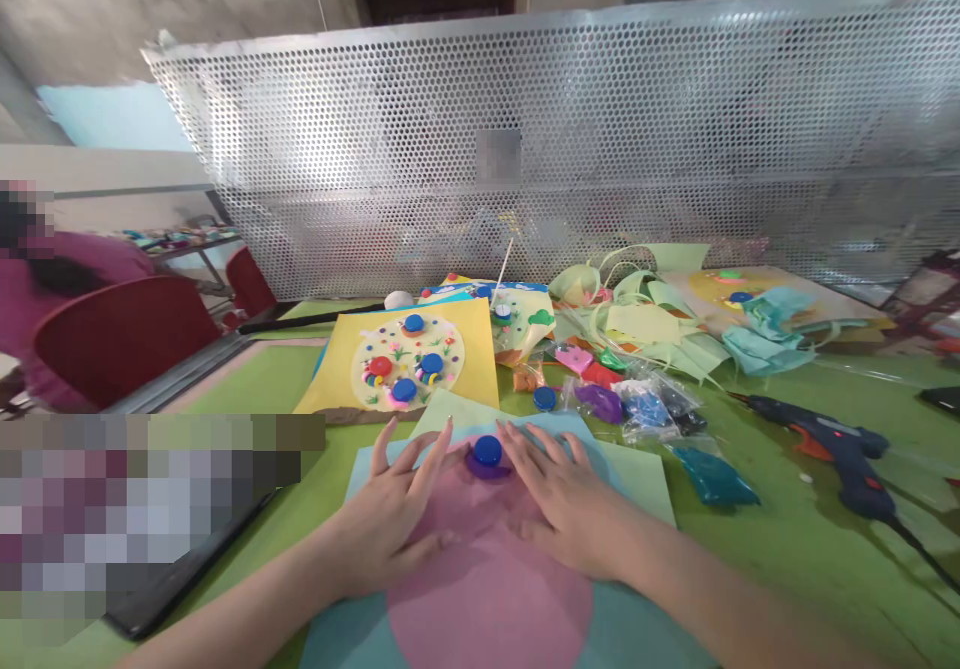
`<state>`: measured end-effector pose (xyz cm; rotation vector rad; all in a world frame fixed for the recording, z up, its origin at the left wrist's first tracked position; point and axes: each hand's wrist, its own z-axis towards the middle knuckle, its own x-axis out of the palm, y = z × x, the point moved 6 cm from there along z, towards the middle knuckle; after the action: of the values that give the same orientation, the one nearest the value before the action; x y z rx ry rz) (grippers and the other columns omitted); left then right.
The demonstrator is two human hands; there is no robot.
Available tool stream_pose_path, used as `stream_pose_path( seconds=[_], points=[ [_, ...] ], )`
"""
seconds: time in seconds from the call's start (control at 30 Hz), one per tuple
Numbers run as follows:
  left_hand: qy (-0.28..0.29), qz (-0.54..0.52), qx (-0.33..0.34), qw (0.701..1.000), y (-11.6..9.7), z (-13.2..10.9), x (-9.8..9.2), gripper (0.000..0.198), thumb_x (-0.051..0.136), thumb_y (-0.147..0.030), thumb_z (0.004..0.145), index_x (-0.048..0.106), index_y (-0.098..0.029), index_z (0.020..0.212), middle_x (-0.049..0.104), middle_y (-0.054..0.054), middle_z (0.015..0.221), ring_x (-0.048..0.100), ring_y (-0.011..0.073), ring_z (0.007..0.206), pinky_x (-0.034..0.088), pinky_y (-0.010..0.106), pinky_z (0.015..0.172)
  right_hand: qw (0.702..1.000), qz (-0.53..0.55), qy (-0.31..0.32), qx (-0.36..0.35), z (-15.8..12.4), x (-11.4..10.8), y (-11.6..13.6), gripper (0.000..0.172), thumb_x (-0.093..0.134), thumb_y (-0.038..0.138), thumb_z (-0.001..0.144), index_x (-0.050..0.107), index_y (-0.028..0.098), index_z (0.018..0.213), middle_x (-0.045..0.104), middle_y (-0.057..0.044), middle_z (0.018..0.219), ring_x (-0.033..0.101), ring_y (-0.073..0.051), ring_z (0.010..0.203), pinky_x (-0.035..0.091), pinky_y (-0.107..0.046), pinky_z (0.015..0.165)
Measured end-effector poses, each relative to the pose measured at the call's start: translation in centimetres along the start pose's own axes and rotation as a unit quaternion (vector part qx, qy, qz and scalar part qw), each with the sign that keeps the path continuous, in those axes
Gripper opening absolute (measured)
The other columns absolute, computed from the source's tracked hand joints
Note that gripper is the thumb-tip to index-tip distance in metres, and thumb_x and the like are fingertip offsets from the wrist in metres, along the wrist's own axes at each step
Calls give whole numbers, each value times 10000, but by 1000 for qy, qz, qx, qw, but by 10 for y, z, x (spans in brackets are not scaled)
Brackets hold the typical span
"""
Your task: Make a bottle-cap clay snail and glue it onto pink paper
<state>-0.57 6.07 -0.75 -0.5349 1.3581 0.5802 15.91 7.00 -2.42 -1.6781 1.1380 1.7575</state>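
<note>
My left hand (401,509) lies with its fingers spread on the left of a pink paper circle (487,599). On the circle's right side rests my right hand (559,494), its fingers also stretched out. Between my fingertips, near the top of the circle, sits a blue bottle cap (487,450) with a purple piece under its front edge. The circle lies on a light blue sheet (337,609), and a pale green sheet (637,469) shows beneath. Neither hand grips anything.
A yellow card (480,349) with caps and clay shapes lies beyond my left hand. Clay packets (600,402), another blue cap (544,398) and a glue gun (832,449) are at right. Perforated metal panel (450,149) stands behind. A person (97,259) sits at left.
</note>
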Motion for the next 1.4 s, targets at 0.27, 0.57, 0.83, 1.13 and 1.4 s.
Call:
stream_pose_path(
  seconds=[0.27,0.57,0.83,1.13,1.4],
  points=[
    [5,-3,-8,1000,1,-1,0,879,366,-502,888,-274,-145,1373,385,126,1409,292,323,1299,-68,557,1040,1000,5,15,7,1,2,-1,740,304,529,887,-43,186,1443,67,-86,1509,102,-341,1366,176,-619,1029],
    [2,8,-5,1000,1,0,1,927,378,-569,859,-266,-149,1377,335,156,1431,265,349,1309,-104,572,1018,1000,14,23,9,0,0,0,738,246,570,883,-32,179,1444,39,-74,1512,87,-325,1371,158,-598,1044],
    [10,-34,-3,999,1,5,2,954,379,-591,847,-269,-129,1373,358,165,1416,263,358,1295,-147,572,995,1000,-8,23,2,1,0,2,705,274,538,892,14,189,1447,54,-76,1510,92,-336,1368,161,-607,1036],
    [-9,-39,-10,999,3,4,2,947,393,-574,851,-297,-176,1362,315,147,1443,214,368,1325,-151,581,992,1000,-23,-7,14,-1,-2,1,729,310,519,895,-29,177,1442,25,-125,1505,117,-343,1363,175,-605,1038],
    [-53,-129,-80,987,11,2,-3,832,392,-425,901,-286,-272,1359,384,79,1418,242,303,1335,7,544,1037,998,-46,-45,7,-2,-9,3,724,326,530,889,34,176,1450,136,-153,1496,203,-363,1339,214,-619,1012]
  ],
)
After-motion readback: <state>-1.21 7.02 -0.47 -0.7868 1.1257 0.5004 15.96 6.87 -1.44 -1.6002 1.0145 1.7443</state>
